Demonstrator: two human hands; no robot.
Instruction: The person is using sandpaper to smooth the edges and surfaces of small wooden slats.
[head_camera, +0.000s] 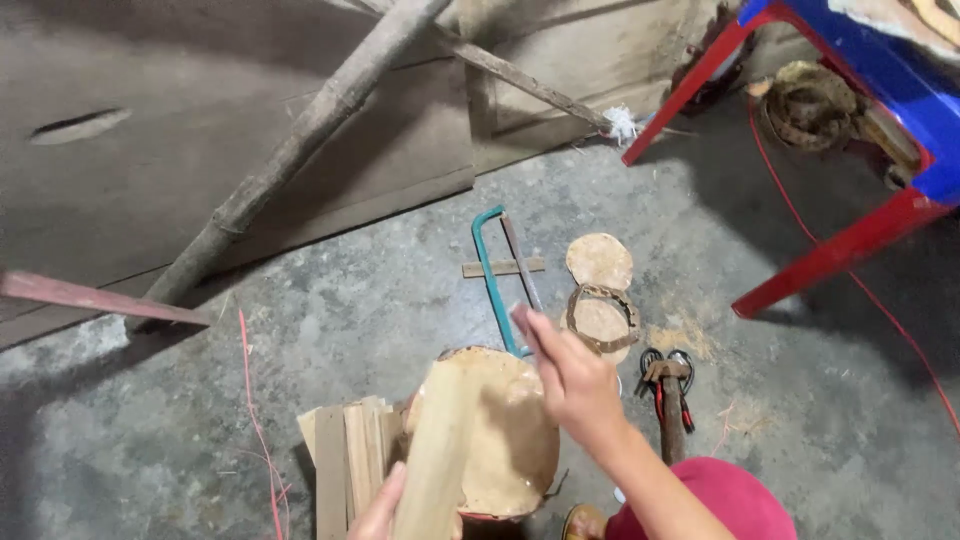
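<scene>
Slats (345, 465) on floor (380, 270), left of drum (505, 430). Saw (500, 275) behind drum, discs (600, 290) to its right. Hammer (670, 400) in front of discs. Table leg (835, 250) at far right.

Left hand (380, 512) grips a pale wooden stick (436, 455) upright against a round wooden disc (505, 430). Right hand (572, 378) hovers open above it. Teal hacksaw (492, 275) lies just beyond on the concrete floor (380, 290).
</scene>
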